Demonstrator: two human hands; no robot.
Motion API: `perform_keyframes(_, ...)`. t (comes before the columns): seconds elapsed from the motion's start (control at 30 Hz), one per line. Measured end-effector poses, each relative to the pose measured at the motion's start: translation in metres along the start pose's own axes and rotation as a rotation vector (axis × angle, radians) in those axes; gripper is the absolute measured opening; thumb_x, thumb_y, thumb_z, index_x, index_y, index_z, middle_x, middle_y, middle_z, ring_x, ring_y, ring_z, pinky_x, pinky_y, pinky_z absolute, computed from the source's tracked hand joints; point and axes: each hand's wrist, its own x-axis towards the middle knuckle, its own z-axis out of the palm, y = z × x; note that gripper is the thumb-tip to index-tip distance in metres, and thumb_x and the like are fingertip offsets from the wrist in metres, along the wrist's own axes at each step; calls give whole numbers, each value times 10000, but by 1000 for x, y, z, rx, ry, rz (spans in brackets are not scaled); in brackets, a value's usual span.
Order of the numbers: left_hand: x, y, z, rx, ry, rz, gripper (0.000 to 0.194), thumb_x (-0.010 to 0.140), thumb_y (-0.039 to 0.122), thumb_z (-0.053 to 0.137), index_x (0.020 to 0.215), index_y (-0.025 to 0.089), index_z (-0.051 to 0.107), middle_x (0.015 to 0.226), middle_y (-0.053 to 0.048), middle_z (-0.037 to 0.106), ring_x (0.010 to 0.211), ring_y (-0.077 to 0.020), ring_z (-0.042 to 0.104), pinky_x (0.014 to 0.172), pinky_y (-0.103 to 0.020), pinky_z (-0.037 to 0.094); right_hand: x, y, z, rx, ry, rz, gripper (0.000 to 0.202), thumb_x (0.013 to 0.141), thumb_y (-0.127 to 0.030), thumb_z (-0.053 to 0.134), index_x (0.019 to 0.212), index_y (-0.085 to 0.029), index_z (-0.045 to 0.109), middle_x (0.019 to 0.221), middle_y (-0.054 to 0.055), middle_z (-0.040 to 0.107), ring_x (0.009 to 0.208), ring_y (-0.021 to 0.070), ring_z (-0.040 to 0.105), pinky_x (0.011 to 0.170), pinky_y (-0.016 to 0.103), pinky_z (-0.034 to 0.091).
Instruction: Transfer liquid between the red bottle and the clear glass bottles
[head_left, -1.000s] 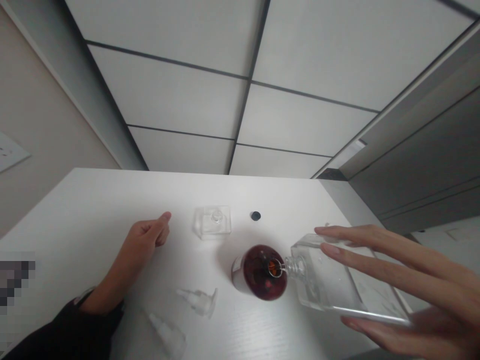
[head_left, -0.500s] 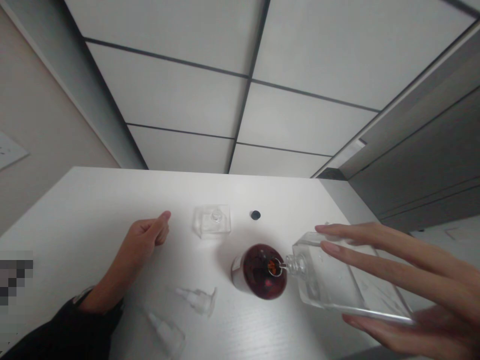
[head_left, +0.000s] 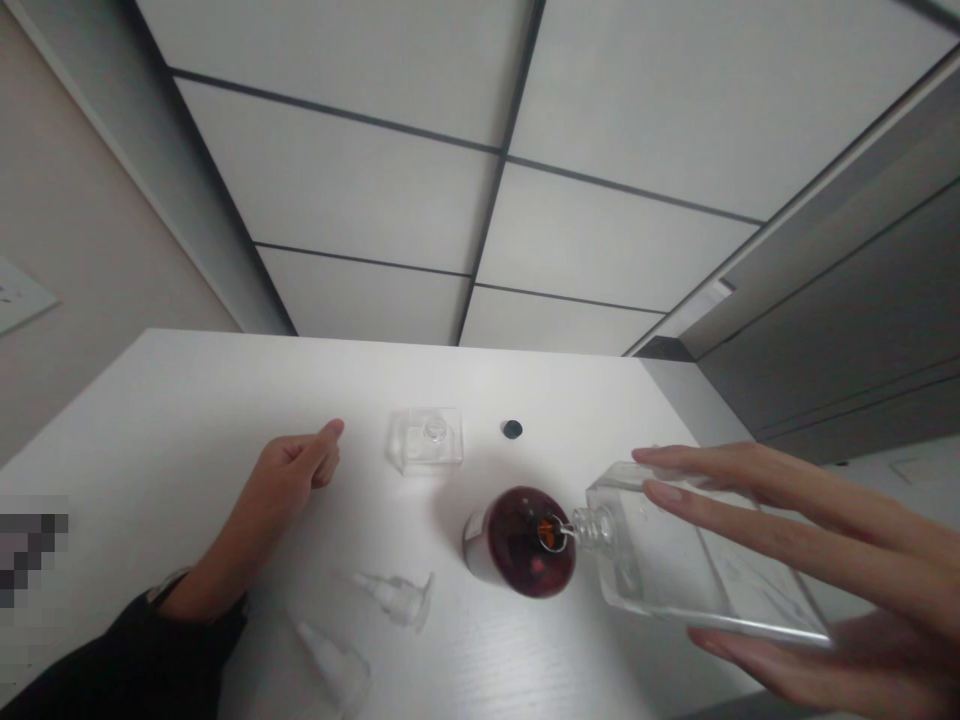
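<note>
My right hand (head_left: 810, 540) grips a clear square bottle (head_left: 660, 550), laid almost on its side with its open neck to the left. A thin clear stream runs from that neck into the mouth of a dark reddish-brown bottle (head_left: 525, 560), which stands upright with a pale label on its side. The two necks look very near each other; I cannot tell if they touch. On the left, my left hand (head_left: 296, 460) rests closed at the table with the thumb over curled fingers, nothing visible in it. A second clear square bottle (head_left: 427, 440), uncapped, stands to its right.
Two clear pump tops (head_left: 397, 598) lie nearer me, left of the brown bottle. A small black cap (head_left: 512, 429) sits behind that bottle. The white table (head_left: 210, 390) meets a panelled surface at its far edge. A wall socket (head_left: 22, 295) is at far left.
Hands and bottles hold almost the same positions. Liquid keeps flowing from the clear bottle into the brown one. The view has shifted very slightly.
</note>
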Motion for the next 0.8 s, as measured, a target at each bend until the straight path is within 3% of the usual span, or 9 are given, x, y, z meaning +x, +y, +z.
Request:
perform_keyframes(0.13, -1, 0, 0, 17, 14, 10, 594, 916, 670, 513, 536, 289, 261, 516, 52, 296, 493, -149, 291, 546, -345, 285, 1, -2, -2, 12, -4, 12, 621, 1016, -483, 687, 1614, -454, 521, 1518, 40, 674, 1244, 372, 750, 870, 467, 738)
perform_keyframes(0.27, -2, 4, 0, 18, 9, 22, 575, 924, 632, 512, 542, 289, 256, 521, 53, 290, 498, -149, 280, 544, -341, 288, 4, -1, -2, 26, -21, -8, 607, 1032, -458, 667, 1619, -435, 515, 1525, 39, 665, 1247, 333, 748, 780, 363, 745)
perform_keyframes(0.5, -4, 9, 1, 14, 2, 2, 559, 913, 633, 504, 539, 296, 262, 532, 51, 294, 503, -148, 283, 558, -353, 292, 0, 1, -2, -14, -24, -1, 571, 1058, -514, 621, 1614, -443, 516, 1548, 28, 634, 1261, 314, 733, 801, 339, 740)
perform_keyframes(0.67, -1, 7, 2, 7, 3, 11, 604, 888, 691, 531, 523, 299, 250, 518, 52, 282, 493, -146, 275, 550, -354, 284, 1, -1, -4, 0, -35, 11, 569, 1059, -479, 623, 1617, -432, 522, 1568, 26, 614, 1210, 269, 755, 511, 153, 655)
perform_keyframes(0.8, -2, 7, 1, 23, -5, 13, 614, 902, 704, 522, 530, 300, 247, 522, 52, 278, 492, -149, 276, 548, -356, 283, 6, -2, -5, -2, -39, 4, 591, 1047, -452, 629, 1626, -438, 510, 1551, 37, 631, 1214, 316, 757, 640, 273, 730)
